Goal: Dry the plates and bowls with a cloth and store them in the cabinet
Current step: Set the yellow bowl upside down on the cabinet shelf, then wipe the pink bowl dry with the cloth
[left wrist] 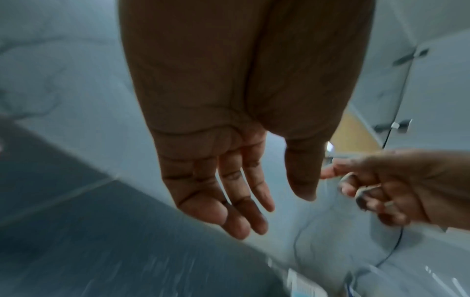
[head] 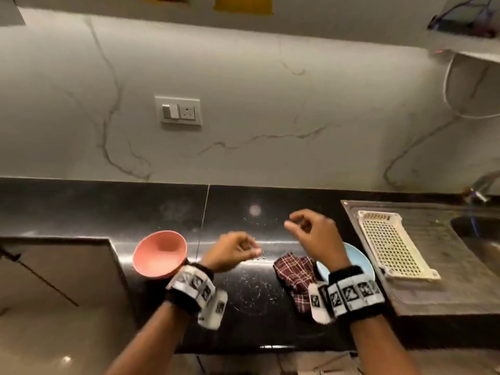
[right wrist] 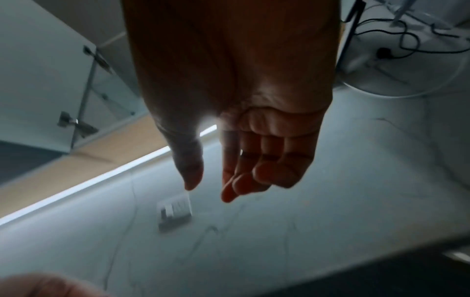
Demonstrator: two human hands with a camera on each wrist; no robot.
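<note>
Neither grip grasps anything: the left hand (head: 232, 250) and the right hand (head: 313, 234) hover above the black worktop (head: 81, 209), fingers loosely bent and released, apart from each other. One pink bowl (head: 159, 253) sits tilted at the worktop's front edge, just left of the left wrist. One checked cloth (head: 295, 274) lies crumpled under the right forearm, touching one pale blue plate (head: 359, 261), which the right wrist partly hides. One cream perforated tray (head: 389, 244) rests on the steel drainboard (head: 446, 280) to the right, beside the sink. One wall socket (head: 178, 110) is set in the marble backsplash.
</note>
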